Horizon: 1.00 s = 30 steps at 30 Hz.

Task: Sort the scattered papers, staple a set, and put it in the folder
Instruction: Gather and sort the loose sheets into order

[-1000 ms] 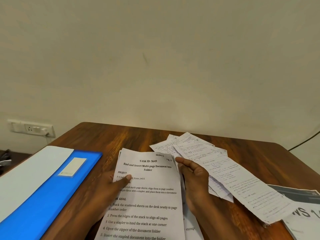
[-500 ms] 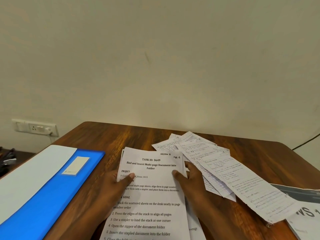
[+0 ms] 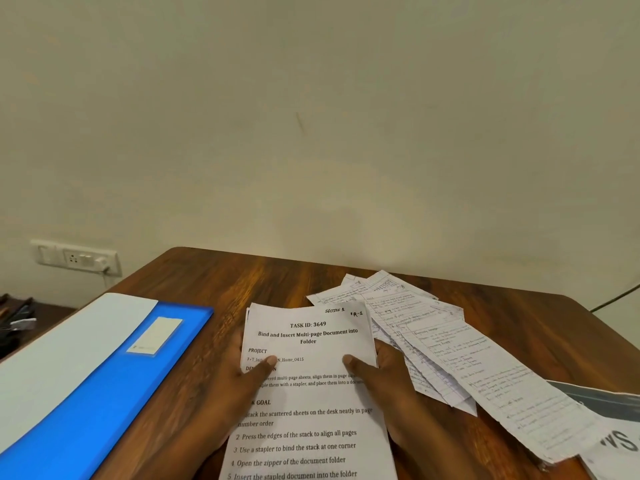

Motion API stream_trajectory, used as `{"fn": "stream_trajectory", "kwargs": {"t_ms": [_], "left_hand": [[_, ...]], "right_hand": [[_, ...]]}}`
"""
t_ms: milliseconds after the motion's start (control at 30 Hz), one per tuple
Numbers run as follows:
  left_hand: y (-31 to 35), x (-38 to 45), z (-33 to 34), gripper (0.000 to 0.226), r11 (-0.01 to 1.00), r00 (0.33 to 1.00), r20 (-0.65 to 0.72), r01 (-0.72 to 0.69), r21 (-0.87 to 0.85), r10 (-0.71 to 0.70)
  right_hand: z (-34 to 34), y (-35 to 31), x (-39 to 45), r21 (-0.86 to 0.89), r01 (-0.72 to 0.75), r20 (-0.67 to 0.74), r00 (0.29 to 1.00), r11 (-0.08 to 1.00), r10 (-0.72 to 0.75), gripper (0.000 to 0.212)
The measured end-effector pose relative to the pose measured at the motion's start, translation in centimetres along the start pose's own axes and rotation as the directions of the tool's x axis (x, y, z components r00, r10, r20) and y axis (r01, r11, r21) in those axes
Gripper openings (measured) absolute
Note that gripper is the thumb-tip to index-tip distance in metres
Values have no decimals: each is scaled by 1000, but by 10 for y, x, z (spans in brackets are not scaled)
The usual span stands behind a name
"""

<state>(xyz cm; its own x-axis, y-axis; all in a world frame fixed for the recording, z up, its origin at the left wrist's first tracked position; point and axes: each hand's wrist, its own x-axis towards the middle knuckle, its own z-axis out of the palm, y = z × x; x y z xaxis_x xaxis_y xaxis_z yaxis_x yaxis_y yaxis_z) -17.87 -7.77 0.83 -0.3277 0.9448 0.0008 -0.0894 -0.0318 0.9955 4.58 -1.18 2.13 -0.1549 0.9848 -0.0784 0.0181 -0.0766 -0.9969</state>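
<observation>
Since a second ago my right hand point(image 3: 384, 375) has slid its thumb onto the printed sheet point(image 3: 311, 393), matching my left hand point(image 3: 242, 379); both pinch it by its edges above the table point(image 3: 242, 275). Loose grip could let underlying pages slip askew. Handwritten papers point(image 3: 450, 348) fan out just right; the blue folder point(image 3: 114, 386) lies left.

Left hand point(image 3: 239, 386) and right hand point(image 3: 384, 379) both low in view, thumbs lying on top, remaining fingers hidden underneath, gripping
</observation>
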Motion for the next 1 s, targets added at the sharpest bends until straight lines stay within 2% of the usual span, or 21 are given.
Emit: {"fn": "stream_trajectory", "kwargs": {"t_ms": [67, 133, 200, 267, 333, 467, 633, 767, 867, 1000], "left_hand": [[1, 0, -1, 68, 998, 1000, 7, 16, -58, -15], [5, 0, -4, 60, 987, 992, 86, 108, -122, -97], [11, -2, -8, 50, 951, 946, 257, 250, -185, -199], [14, -6, -11, 52, 916, 891, 389, 337, -220, -235], [14, -9, -12, 61, 904, 871, 432, 358, -235, -233], [10, -10, -11, 83, 948, 887, 423, 274, -161, -184], [9, -15, -4, 68, 968, 891, 430, 216, -124, -144], [11, -18, -1, 71, 975, 921, 370, 182, -124, -124], [12, -17, 0, 55, 984, 955, 281, 132, -121, -94], [13, -21, 6, 72, 995, 970, 242, 50, -81, -29]], "right_hand": [[-2, -2, -1, 28, 20, -7, 1000, 999, -19, 20], [-4, -4, -1, 79, 35, -10, 999, 996, -34, 21], [-5, -6, -2, 115, 46, -2, 999, 992, -46, 23], [-5, -7, -2, 140, 53, 11, 998, 989, -55, 23], [-5, -9, -4, 154, 56, 24, 998, 986, -60, 22], [-6, -13, -5, 159, 75, 13, 997, 984, -78, 22], [-15, -20, 0, 180, 120, -50, 992, 976, -113, 21], [-17, -22, -5, 210, 67, 66, 994, 975, -83, 29], [-19, -22, -7, 138, 81, 102, 990, 987, -96, 27], [-17, -18, -12, 74, 77, 41, 996, 994, -80, 21]]}}
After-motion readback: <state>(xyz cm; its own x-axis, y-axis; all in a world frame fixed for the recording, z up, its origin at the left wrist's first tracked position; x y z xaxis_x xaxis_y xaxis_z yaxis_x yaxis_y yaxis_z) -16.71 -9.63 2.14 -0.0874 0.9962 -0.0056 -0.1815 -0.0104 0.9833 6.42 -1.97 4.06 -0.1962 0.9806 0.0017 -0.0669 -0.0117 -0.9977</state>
